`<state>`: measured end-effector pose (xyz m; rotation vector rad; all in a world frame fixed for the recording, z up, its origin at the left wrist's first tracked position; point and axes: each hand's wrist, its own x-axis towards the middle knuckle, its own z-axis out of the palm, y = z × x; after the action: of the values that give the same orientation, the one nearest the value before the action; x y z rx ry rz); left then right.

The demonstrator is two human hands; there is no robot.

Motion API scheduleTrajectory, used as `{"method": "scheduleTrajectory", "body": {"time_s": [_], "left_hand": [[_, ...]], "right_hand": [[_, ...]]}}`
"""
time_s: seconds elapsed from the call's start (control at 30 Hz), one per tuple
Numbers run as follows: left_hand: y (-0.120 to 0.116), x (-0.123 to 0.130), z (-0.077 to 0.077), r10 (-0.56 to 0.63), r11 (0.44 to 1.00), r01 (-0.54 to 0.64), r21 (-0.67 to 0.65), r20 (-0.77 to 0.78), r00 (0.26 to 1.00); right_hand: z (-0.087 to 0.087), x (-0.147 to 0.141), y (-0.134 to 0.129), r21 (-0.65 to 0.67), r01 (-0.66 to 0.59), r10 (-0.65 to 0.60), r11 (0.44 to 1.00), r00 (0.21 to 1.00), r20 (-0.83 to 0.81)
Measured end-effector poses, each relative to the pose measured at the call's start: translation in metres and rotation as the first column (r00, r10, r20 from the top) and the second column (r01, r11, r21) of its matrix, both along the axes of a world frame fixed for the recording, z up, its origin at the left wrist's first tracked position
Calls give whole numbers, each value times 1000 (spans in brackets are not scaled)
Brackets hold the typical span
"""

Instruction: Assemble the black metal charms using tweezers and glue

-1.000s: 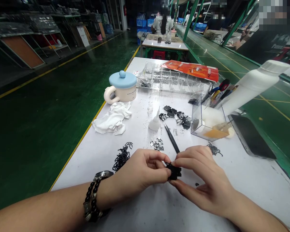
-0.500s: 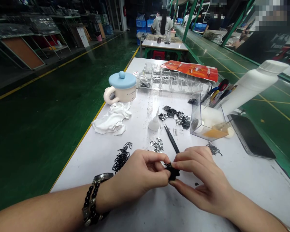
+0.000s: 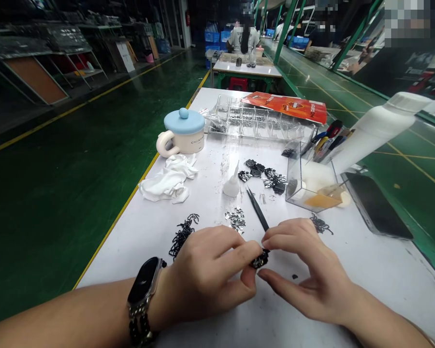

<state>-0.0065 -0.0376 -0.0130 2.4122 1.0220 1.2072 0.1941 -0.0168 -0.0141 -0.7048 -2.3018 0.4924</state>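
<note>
A small black part (image 3: 260, 259) is pinched between the thumb and fingers of my left hand (image 3: 215, 270), low over the white table (image 3: 217, 324). My right hand (image 3: 308, 270) is close on its right side, thumb and fingers apart around the part's edge; the fingertips are at the part, and whether they touch it is unclear. Black tweezers (image 3: 258, 209) lie just beyond my right fingers. Small silvery pieces (image 3: 236, 219) lie beyond my left hand, and a pile of black hooked pieces (image 3: 181, 238) is to its left.
Farther back are a white dropper bottle (image 3: 232, 184), black parts (image 3: 274, 181), a white cloth (image 3: 170, 179), a lidded mug (image 3: 184, 133) and a divided tray (image 3: 246, 129). At right are a clear box (image 3: 311, 193), a white bottle (image 3: 380, 128) and a phone (image 3: 379, 205). A person sits beyond.
My left hand has rolled over, turning the black part and bringing the watch face into view. My right thumb and fingers have loosened from the part.
</note>
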Motion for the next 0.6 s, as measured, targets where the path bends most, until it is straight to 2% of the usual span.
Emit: {"method": "scheduleTrajectory", "body": {"time_s": [0.03,0.1,0.2,0.37,0.53,0.6], "left_hand": [[0,-1,0,4,997,-2,81,-26,1000],[0,-1,0,20,990,-11,140,-58,998],[1,0,1,30,983,-21,182,-48,998],[0,1,1,-11,974,-3,225,57,998],[-1,-1,-2,-27,985,10,173,100,995],[-1,-2,-3,-21,992,8,126,101,995]], "right_hand": [[1,0,1,14,-6,6,1000,1000,1],[1,0,1,48,-10,10,999,1000,-10],[2,1,1,144,-1,5,990,1000,-30],[3,4,-2,322,32,-30,946,1000,-11],[3,-4,-1,279,27,-16,960,999,-41],[7,2,4,252,27,-23,967,999,-22]]}}
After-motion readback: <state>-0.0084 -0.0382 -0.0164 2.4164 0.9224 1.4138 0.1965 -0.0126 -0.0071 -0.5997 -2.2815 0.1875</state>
